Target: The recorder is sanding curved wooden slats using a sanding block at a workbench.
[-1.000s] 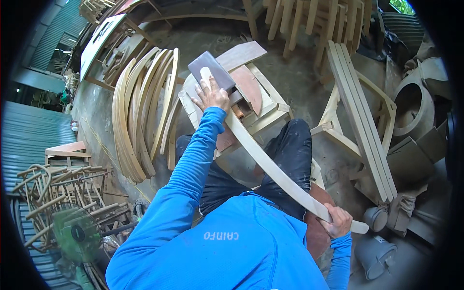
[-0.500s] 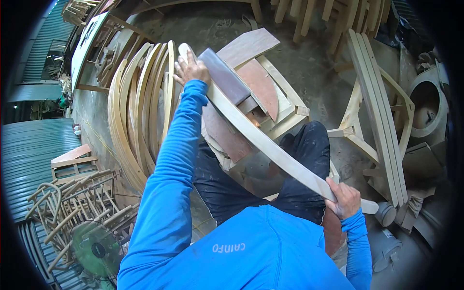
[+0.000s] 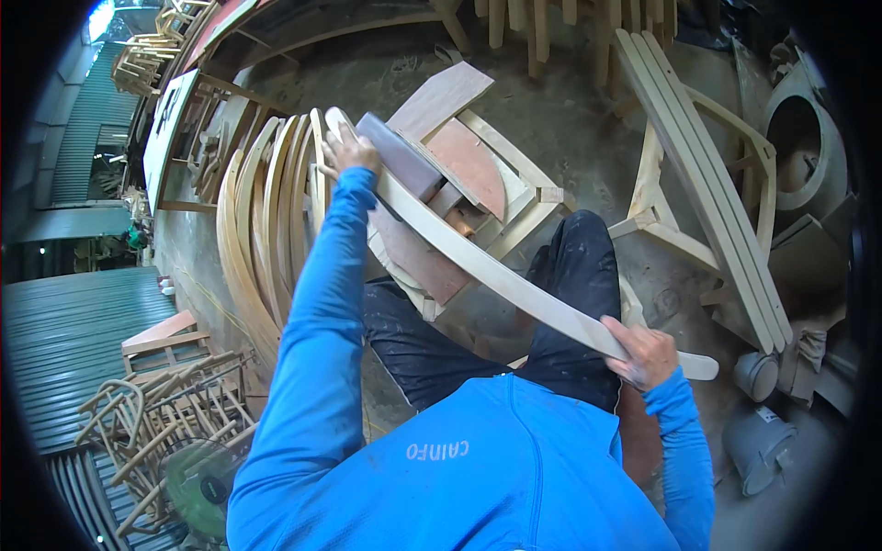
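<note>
A long, pale curved wooden slat (image 3: 503, 277) runs slantwise in front of me, from far left to near right. My left hand (image 3: 351, 151) is closed over its far end, slightly blurred. Near the other end my right hand (image 3: 646, 354) grips the slat, its rounded tip showing past the fingers. Along the far part of the slat lies a grey-purple block (image 3: 401, 158), touching or very close to it. The block rests on a wooden work stand (image 3: 525, 222) that carries a reddish board (image 3: 474, 167). Part of the stand is hidden under the slat.
Several similar curved slats (image 3: 246, 216) stand in a row at the left. A wooden frame with long straight bars (image 3: 703, 184) is at the right, by a grey round-mouthed duct (image 3: 801, 151). Stacked chair frames (image 3: 170, 413) and a green fan (image 3: 197, 487) are at lower left.
The whole view has shifted and turned a little, moving the stand left and down in the picture. Both hands stay on the same curved slat, near its two ends.
</note>
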The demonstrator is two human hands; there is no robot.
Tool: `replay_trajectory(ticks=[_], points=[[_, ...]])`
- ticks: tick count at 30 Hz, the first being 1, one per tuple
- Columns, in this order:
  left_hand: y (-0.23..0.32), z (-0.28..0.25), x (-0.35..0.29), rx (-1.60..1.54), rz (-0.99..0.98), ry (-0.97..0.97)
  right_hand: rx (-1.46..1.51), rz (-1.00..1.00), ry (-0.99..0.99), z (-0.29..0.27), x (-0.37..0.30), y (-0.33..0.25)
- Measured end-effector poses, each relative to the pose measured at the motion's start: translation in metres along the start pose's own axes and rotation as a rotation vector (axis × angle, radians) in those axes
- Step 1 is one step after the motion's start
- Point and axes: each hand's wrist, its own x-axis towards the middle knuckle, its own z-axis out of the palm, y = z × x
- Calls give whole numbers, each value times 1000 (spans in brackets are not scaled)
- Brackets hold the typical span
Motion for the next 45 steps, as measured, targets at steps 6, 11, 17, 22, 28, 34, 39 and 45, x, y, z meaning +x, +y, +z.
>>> replay_trajectory(ticks=[6,11,17,22,28,34,39,45], points=[[34,-10,-136,37,11,-56,33,53,-61,-29,-111,28],[51,-15,-172,51,26,-95,7,85,-82,-36,-143,27],[36,-17,-113,31,11,-48,44,21,-88,-23,-88,13],[18,-12,-43,-22,-9,-49,-1,-107,-72,-12,-22,-3],[-6,6,45,-86,-5,-7,-73,-90,-83,3,50,-30],[-15,10,115,-60,-11,65,-62,-29,-79,23,112,-68],[3,5,33,-40,9,86,18,-3,-29,36,121,-80],[23,-9,-140,-54,36,11,109,-36,-74,27,50,-43]])
